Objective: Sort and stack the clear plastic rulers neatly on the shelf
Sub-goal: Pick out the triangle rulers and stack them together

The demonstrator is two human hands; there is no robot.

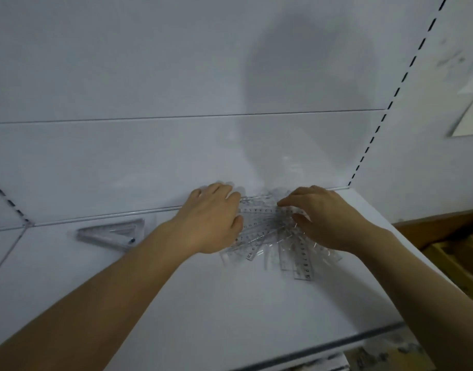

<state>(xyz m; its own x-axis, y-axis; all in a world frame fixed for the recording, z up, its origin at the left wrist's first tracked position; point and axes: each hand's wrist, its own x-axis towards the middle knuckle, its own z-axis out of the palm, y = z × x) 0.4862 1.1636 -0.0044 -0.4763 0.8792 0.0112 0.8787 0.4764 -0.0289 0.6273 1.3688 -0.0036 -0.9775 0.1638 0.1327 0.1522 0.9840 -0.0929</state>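
Note:
A loose, fanned pile of several clear plastic rulers point(267, 236) lies on the white shelf point(203, 303) near its back wall. My left hand point(214, 218) sits on the pile's left side, fingers curled over the ruler ends. My right hand point(323, 218) rests on the pile's right side, fingers bent down onto the rulers with the thumb toward the middle. Whether either hand grips a ruler or only presses on the pile cannot be told. A tidy stack of clear triangular set squares point(112, 232) lies to the left, apart from both hands.
The white back panel point(176, 89) rises right behind the pile. Slotted uprights point(390, 103) stand at the right and far left. The shelf's front edge point(310, 349) runs low in view. Wooden furniture point(449, 236) sits beyond the shelf's right end.

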